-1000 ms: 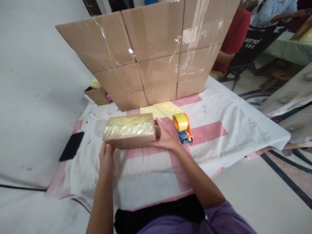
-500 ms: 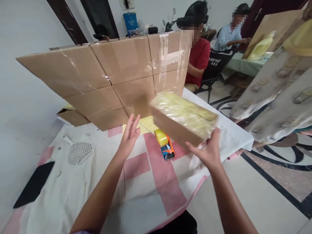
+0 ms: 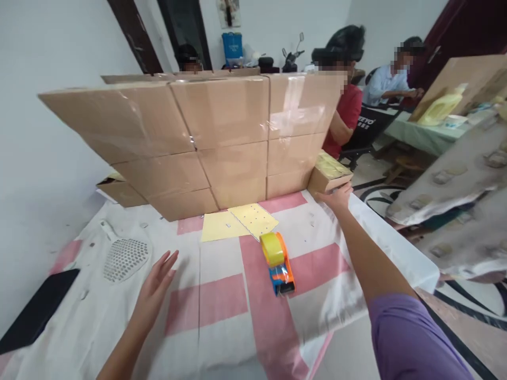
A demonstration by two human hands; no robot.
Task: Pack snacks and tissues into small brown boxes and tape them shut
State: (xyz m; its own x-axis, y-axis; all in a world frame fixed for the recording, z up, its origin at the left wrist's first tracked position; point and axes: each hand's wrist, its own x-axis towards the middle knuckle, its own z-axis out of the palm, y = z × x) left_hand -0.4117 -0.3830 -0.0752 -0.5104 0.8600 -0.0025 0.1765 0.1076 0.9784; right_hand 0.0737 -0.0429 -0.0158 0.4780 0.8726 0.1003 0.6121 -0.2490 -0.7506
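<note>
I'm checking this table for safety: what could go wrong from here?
The box under the right hand is near the edge of the table; a nudge might send it over. It's also close to the tall cardboard wall, which a knock could shift. The person in red sits just beyond and might bump it.

We can read one run of white capital letters [image 3: 365, 121], "EEYO", on the back of the black chair [image 3: 370, 134] beside the person in red [image 3: 351, 108]; its beginning is unclear to us. Below it we see a short row of white characters [image 3: 363, 127], too small to make out. The blue container [image 3: 232, 53] bears pale lettering [image 3: 233, 46] that we cannot read.
</note>
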